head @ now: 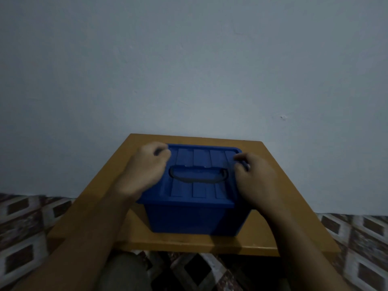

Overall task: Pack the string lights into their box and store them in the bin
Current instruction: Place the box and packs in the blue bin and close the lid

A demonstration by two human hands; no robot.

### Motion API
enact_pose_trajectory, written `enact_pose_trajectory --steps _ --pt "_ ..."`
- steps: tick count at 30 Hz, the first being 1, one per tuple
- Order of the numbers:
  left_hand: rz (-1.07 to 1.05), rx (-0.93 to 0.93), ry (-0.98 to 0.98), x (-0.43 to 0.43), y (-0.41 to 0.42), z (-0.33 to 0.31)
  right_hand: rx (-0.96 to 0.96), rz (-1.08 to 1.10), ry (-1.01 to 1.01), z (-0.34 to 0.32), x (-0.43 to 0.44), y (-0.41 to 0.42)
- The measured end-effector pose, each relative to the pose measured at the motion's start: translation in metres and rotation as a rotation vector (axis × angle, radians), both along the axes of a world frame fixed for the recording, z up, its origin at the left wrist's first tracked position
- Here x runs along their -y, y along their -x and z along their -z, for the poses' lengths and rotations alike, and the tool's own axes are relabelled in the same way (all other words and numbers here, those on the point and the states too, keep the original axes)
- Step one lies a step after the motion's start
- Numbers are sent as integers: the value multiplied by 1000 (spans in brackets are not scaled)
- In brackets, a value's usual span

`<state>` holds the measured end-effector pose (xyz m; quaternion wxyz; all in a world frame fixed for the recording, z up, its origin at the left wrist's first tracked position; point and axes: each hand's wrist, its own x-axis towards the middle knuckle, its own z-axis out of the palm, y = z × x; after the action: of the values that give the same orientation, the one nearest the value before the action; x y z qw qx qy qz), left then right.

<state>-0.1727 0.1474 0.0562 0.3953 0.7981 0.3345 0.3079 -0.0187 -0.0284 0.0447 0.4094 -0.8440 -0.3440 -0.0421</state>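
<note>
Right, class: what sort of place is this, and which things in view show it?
Probably a room in a home: a wooden table against a plain painted wall, a patterned tiled floor, and a blue plastic storage bin on the table.

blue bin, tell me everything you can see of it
The blue bin is a rectangular tub of what looks like opaque plastic, its walls tapering toward the base. It stands upright on the brown table, near the wall. A matching ribbed lid sits on top, with a dark carry handle lying flat in a recess at its middle. The left hand curls over the lid's far left corner and the right hand grips its right rim. Its contents are hidden.
</note>
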Motion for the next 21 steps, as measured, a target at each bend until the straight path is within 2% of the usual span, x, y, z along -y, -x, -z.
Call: enact_pose_trajectory --steps 3,5,7,9,14,18,20,21 --pt "-105 -116 63 -19 13 8 -257 39 2 3 14 -15" --pt "-126 -158 256 -24 18 14 -533 35 9 8 21 -21" --pt "-114 -86 522 -23 22 16 -787 16 -13 12 26 -23" --pt "-116 -12 646 -21 24 17 -878 -4 -71 13 28 -24" --pt "-205 135 567 -20 23 15 -656 54 -171 9 25 -26" --pt "-188 105 404 -19 23 10 -518 93 -224 6 19 -21" --pt "-174 137 426 -21 25 8 -437 126 -242 9 20 -21" --pt "-166 153 468 -22 25 8 -456 126 -279 10 22 -22"
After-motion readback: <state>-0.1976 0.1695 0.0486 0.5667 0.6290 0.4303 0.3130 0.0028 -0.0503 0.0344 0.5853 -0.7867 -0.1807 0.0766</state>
